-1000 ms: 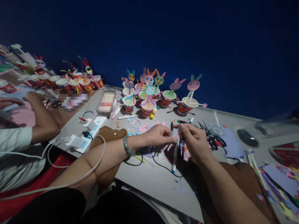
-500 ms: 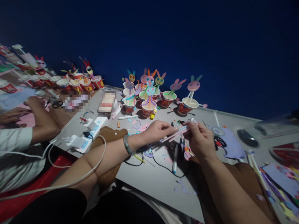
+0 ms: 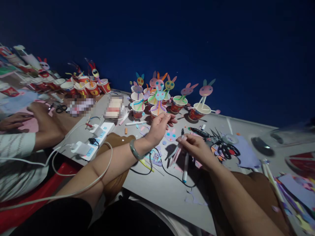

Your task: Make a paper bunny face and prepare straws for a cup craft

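Observation:
My left hand, with a jade-coloured bangle on the wrist, hovers in front of the paper cup with a blue paper rabbit. Its fingers are loosely bent and apart, and nothing shows in them. My right hand pinches a few pale pink and whitish paper strips that hang down over the table. Between the hands lies a flat pink-and-blue rabbit face cut from paper. A marker with a blue end lies below my right hand.
Several cups with paper rabbits stand along the back. Black-handled scissors, tape and purple paper lie to the right. A power strip with cables sits left. A co-worker's hands are at far left.
My left hand has come off the paper strips and moved up toward the cups. My right hand has moved left and down, and its strips now hang down.

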A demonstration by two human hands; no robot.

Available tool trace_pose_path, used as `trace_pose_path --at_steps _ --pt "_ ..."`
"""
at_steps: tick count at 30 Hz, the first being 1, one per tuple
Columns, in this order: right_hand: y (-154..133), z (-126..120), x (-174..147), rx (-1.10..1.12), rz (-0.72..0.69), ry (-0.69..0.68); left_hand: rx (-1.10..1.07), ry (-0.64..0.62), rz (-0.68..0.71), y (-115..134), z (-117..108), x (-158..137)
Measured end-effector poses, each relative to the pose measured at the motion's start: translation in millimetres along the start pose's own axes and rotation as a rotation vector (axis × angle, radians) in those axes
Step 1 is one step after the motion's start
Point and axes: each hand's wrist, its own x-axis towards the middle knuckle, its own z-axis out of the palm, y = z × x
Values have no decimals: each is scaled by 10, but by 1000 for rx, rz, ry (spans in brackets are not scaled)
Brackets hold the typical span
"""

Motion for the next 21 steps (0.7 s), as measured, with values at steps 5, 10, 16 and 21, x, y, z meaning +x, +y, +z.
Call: trace_pose_path --at_steps 5,10,16,21 --pt "93 138 4 -306 -75 -147 19 -19 -32 14 7 -9" --pt "29 78 -23 -499 -113 -25 16 -29 -68 24 17 -9" --pt "-296 -459 -247 -562 -260 498 8 -40 -82 -2 11 15" --pt "-216 -1637 -513 -1016 -88 1051 -8 -44 -102 18 29 1"
